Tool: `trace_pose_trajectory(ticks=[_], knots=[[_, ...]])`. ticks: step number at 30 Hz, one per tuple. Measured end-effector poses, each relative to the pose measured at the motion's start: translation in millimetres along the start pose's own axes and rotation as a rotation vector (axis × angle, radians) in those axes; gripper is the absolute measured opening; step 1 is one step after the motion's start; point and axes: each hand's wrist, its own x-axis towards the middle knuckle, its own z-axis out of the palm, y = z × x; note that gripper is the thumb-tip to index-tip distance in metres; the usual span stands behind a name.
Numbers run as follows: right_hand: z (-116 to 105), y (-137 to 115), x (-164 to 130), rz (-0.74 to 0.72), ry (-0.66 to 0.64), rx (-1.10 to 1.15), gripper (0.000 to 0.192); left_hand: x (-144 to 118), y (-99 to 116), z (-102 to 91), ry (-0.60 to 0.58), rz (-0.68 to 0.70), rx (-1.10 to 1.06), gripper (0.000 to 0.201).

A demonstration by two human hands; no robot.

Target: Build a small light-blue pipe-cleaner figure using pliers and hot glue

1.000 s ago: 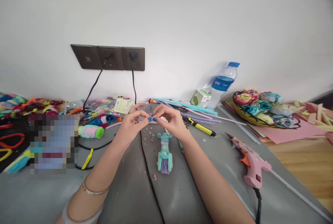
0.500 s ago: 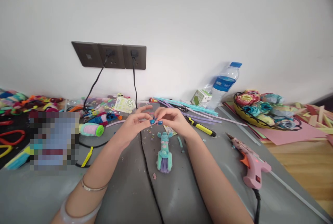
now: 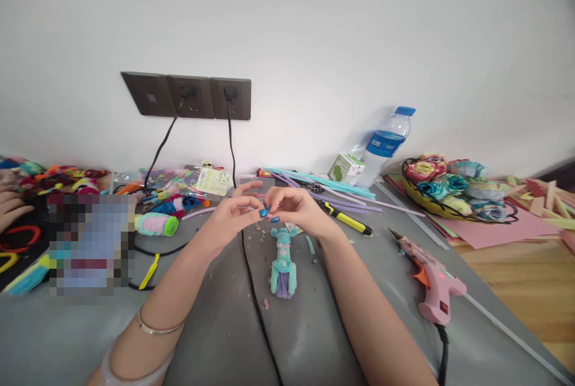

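My left hand (image 3: 234, 218) and my right hand (image 3: 299, 209) meet above the grey table, thumbs and index fingers pinched together. Something small and pinkish shows between the fingertips, too small to name. The outer fingers of my left hand are stretched away from the pinch. Just below my hands lies a turquoise pipe-cleaner figure (image 3: 284, 260) with round ears, a pink patch and a purple lower part. Beside it, near my right wrist, is a short turquoise pipe-cleaner piece (image 3: 310, 245).
A pink glue gun (image 3: 433, 290) lies at right, below a bottle (image 3: 381, 149) and a basket of fabric flowers (image 3: 415, 197). A yellow cutter (image 3: 350, 220) and pipe cleaners (image 3: 323, 182) lie behind my hands. A black cable (image 3: 254, 296) crosses the table. Another person's hand (image 3: 11, 203) is at far left.
My fingertips have shifted slightly, still pinched together. Another person's hand has come into view at the far left edge. The figure has stayed in place.
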Motion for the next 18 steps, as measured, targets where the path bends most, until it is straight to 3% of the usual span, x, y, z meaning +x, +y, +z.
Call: trace_pose_trajectory(ticks=[9,18], knots=[[2.4,4.9,2.5,-0.078,0.078,-0.002,0.013,1.3,-1.5,5.8,0.145,0.037,-0.028,0.025],[8.9,6.8,6.1,-0.142,0.195,-0.047,0.02,0.9,-5.8,10.5,0.253,0.072,-0.005,0.03]])
